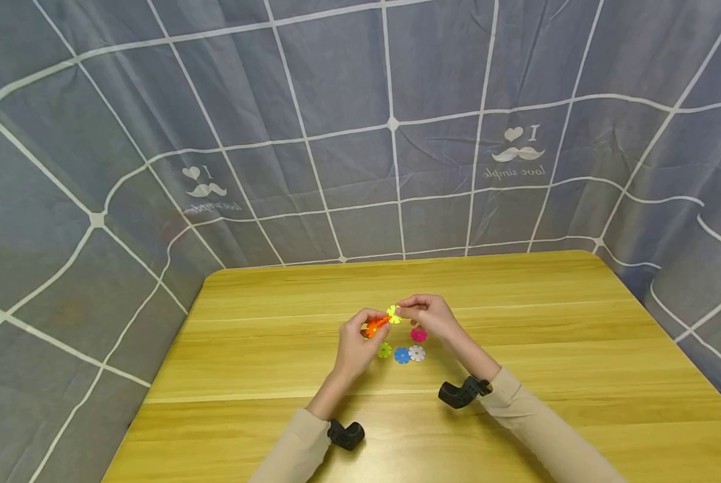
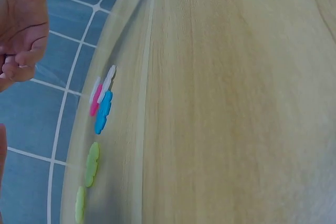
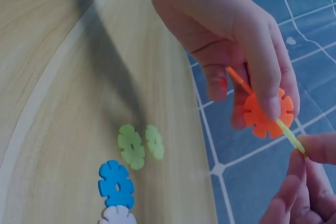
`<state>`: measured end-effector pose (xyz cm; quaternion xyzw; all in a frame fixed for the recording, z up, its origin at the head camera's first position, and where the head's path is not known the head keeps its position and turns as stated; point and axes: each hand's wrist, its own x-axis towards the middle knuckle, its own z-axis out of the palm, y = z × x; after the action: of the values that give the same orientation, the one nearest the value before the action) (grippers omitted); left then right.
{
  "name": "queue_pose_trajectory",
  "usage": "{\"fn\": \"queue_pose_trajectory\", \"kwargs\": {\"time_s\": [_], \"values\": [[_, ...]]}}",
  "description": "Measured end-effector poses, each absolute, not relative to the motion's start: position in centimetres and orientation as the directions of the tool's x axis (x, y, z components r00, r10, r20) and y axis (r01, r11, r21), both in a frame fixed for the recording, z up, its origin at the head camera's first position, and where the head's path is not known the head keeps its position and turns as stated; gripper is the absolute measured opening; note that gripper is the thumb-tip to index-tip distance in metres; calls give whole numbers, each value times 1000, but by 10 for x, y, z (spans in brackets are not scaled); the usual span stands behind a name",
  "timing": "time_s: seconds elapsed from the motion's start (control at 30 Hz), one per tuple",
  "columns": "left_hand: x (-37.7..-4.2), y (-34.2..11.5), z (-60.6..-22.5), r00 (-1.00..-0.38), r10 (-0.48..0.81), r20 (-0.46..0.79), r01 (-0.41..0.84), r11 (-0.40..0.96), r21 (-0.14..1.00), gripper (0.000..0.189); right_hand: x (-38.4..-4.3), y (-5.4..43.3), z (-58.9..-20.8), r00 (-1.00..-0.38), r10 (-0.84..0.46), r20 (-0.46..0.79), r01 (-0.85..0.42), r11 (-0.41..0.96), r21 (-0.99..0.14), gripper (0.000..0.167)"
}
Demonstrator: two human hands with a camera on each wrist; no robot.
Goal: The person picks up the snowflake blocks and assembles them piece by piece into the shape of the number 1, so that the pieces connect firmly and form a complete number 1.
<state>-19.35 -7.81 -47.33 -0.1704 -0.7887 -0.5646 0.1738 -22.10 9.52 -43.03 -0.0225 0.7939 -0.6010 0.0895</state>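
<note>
My left hand [image 1: 355, 345] pinches an orange notched plastic disc [image 3: 257, 114] above the table. A second orange disc [image 3: 239, 80], edge-on, shows behind it and seems joined to it. My right hand [image 1: 434, 316] pinches a yellow notched disc [image 1: 394, 314] by its rim. In the right wrist view this yellow disc meets the orange one at its lower edge; whether their slots are locked cannot be seen. In the left wrist view the held discs are out of sight.
On the wooden table [image 1: 263, 376] lie a green disc [image 1: 384, 350], a blue disc [image 1: 402, 355], a white disc [image 1: 417, 353] and a pink disc [image 1: 418, 334]. Another pale green disc [image 3: 154, 142] lies beside the green one. A grey curtain [image 1: 348, 168] hangs behind the table.
</note>
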Motion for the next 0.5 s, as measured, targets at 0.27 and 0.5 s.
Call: {"fn": "queue_pose_trajectory", "kwargs": {"time_s": [0.27, 0.5], "values": [[-196, -75, -473, -829, 53, 557, 527, 405, 747, 20, -221, 91, -428, -987, -134, -92, 53, 268, -962, 26], [-195, -79, -471, -827, 43, 560, 520, 437, 734, 18, -220, 92, -427, -982, -175, -72, 16, 303, -953, 26]]}}
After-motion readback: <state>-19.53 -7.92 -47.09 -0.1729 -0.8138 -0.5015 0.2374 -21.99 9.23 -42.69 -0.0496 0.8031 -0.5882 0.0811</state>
